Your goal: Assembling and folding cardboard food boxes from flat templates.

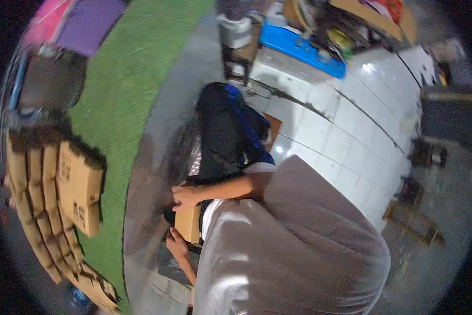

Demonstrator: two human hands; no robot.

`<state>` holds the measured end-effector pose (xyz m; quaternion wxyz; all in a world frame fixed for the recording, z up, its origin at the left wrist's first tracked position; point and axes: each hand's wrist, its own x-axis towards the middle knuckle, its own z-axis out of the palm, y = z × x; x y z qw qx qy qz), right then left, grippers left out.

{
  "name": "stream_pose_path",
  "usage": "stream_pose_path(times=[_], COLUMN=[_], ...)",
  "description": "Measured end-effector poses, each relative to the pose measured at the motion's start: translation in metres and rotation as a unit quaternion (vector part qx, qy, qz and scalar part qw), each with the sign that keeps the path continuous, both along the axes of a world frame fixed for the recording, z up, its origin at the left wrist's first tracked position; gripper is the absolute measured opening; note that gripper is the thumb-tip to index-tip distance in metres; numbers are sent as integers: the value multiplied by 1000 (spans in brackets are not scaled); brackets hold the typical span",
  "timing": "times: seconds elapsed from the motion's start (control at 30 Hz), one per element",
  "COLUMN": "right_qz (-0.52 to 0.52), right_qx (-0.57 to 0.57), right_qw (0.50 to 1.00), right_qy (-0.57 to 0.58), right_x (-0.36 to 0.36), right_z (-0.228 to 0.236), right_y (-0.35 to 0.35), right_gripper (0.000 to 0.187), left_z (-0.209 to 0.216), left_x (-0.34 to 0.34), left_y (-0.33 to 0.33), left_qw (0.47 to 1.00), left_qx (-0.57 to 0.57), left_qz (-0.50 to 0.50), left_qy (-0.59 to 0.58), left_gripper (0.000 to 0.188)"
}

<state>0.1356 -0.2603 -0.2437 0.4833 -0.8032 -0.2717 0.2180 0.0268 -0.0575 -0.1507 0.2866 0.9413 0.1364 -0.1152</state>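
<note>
A small brown cardboard box (189, 224) is in front of my grey shirt, between my two hands. My right hand (186, 197) is closed at the box's upper end, with the forearm reaching across from the right. At the lower end, my left hand (177, 244) bends its fingers against the box's side. Parts of the fingers of both hands are hidden or blurred. Dark fabric with a blue strip (222, 131) lies just beyond my right forearm.
Brown cardboard boxes (81, 186) stand in rows at the left, beside a green mat (117, 110). A blue tray (301, 50) sits at the top, near a white bucket (237, 32). White floor tiles (346, 152) spread to the right, with wooden pieces (414, 223) beyond.
</note>
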Motion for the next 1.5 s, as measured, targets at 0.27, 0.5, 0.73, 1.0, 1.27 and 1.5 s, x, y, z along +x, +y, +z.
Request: stream_pose_path(times=[0.27, 0.5, 0.73, 1.0, 1.27, 1.5], right_qz=[-112, -63, -99, 90, 12, -50], right_qx=[84, 65, 62, 78, 258, 299], right_qw=[986, 994, 993, 986, 932, 906], right_qy=[93, 69, 33, 119, 255, 294], right_x=[-1, -1, -1, 2, -8, -7], right_z=[6, 18, -1, 33, 29, 55], right_y=[-21, -21, -17, -49, -55, -56], right_gripper=[34, 43, 51, 39, 72, 68], left_z=[3, 5, 1, 23, 20, 32], left_x=[15, 5, 10, 0, -12, -22], left_y=[-13, -24, -40, -51, -62, -49], left_qw=[991, 997, 994, 973, 929, 884], left_qx=[83, 11, -58, -129, -231, -397], left_qz=[-72, 31, 32, 148, 201, 234], left_qy=[77, 74, -89, -123, -207, -82], left_gripper=[52, 55, 44, 26, 56, 55])
